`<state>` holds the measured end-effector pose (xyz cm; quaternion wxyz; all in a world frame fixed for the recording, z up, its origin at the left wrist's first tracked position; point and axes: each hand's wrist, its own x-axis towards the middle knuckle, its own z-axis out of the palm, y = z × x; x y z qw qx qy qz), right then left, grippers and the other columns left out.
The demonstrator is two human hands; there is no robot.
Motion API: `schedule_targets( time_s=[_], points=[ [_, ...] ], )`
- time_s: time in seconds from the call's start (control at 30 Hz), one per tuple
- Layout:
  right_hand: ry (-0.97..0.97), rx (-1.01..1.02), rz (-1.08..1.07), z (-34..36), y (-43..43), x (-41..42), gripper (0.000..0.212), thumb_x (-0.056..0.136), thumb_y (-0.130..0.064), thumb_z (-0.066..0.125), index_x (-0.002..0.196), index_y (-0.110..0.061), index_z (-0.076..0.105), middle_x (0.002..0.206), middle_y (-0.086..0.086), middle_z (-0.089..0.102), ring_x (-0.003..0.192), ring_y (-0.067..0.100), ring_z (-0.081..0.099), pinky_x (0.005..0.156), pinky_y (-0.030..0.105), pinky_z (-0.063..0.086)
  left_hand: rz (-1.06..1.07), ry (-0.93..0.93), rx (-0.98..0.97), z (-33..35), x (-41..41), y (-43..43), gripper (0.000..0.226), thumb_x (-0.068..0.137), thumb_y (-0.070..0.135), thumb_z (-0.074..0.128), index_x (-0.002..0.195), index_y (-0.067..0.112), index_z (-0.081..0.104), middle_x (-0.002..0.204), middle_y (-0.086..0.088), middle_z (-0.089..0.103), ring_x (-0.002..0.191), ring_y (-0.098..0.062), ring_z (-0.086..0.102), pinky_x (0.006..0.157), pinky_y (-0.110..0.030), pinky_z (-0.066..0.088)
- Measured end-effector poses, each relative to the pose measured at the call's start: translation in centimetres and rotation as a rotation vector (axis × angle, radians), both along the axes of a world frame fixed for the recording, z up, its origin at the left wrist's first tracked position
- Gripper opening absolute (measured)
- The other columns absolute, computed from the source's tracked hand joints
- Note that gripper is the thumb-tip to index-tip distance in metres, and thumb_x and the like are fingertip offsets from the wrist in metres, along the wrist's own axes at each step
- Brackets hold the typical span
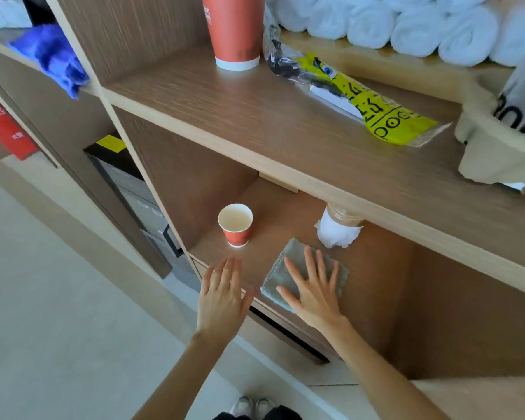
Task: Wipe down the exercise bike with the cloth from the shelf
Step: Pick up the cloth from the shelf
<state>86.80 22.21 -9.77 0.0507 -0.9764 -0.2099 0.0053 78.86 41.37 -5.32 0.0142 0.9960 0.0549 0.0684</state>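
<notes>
So the grey cloth (288, 268) is lying flat on the lower shelf (376, 268), near its front edge. The right hand (311, 287) is pressed flat on top of it, fingers spread wide, not gripping anything. The left hand (223, 294) hovers just left of the cloth, open too, holding nothing. Farther back on the same shelf there's a small orange paper cup (235, 224), upright, and it looks empty inside. To its right sits a clear jar (340, 227) with something white stuffed in it. Up on the higher shelf stands a tall orange cup (235, 31) next to a yellow plastic packet (367, 100).
</notes>
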Motion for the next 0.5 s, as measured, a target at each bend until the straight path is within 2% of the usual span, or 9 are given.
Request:
schedule_targets(
  time_s=[0.1, 0.17, 0.3, 0.4, 0.5],
  points=[
    [0.046, -0.044, 0.020, -0.3, 0.1, 0.2, 0.069, 0.086, -0.073, 0.023, 0.147, -0.041, 0.016, 0.158, 0.010, 0.009, 0.144, 0.037, 0.007, 0.107, 0.068, -0.003, 0.003, 0.015, 0.008, -0.3, 0.1, 0.4, 0.063, 0.093, 0.047, 0.027, 0.129, 0.003, 0.056, 0.131, -0.014, 0.058, 0.122, -0.032, 0.053, 0.108, -0.049, 0.024],
    [0.049, -0.046, 0.026, -0.2, 0.1, 0.2, 0.066, 0.087, -0.070, 0.027, 0.145, -0.041, 0.024, 0.157, 0.008, 0.018, 0.143, 0.037, 0.013, 0.107, 0.067, -0.002, 0.009, 0.023, 0.001, -0.4, 0.1, 0.4, 0.063, 0.094, 0.046, 0.026, 0.129, 0.003, 0.056, 0.131, -0.014, 0.058, 0.122, -0.033, 0.053, 0.108, -0.050, 0.024],
    [-0.055, 0.085, 0.032, 0.1, 0.3, 0.2, 0.042, 0.089, -0.046, 0.051, 0.128, -0.030, 0.057, 0.139, 0.007, 0.052, 0.130, 0.036, 0.043, 0.106, 0.062, 0.028, 0.015, 0.035, 0.006, -0.5, -0.3, 0.4, 0.062, 0.093, 0.046, 0.027, 0.126, 0.004, 0.059, 0.130, -0.014, 0.059, 0.121, -0.033, 0.054, 0.106, -0.051, 0.026],
    [-0.099, 0.206, 0.094, -0.2, 0.4, 0.2, 0.031, 0.085, -0.027, 0.062, 0.116, -0.025, 0.063, 0.127, 0.004, 0.060, 0.119, 0.033, 0.052, 0.097, 0.051, 0.042, 0.023, 0.050, 0.018, -0.5, -0.7, 0.5, 0.061, 0.092, 0.046, 0.031, 0.124, 0.004, 0.060, 0.129, -0.013, 0.060, 0.120, -0.033, 0.055, 0.106, -0.049, 0.027],
    [-0.146, 0.282, 0.130, 0.0, 0.5, -0.1, 0.028, 0.077, -0.016, 0.070, 0.104, -0.022, 0.067, 0.113, -0.001, 0.065, 0.102, 0.026, 0.059, 0.081, 0.044, 0.047, 0.038, 0.058, 0.015, -0.4, -1.1, 0.7, 0.060, 0.091, 0.047, 0.032, 0.123, 0.005, 0.061, 0.127, -0.013, 0.061, 0.118, -0.033, 0.056, 0.105, -0.049, 0.028]
  ],
)
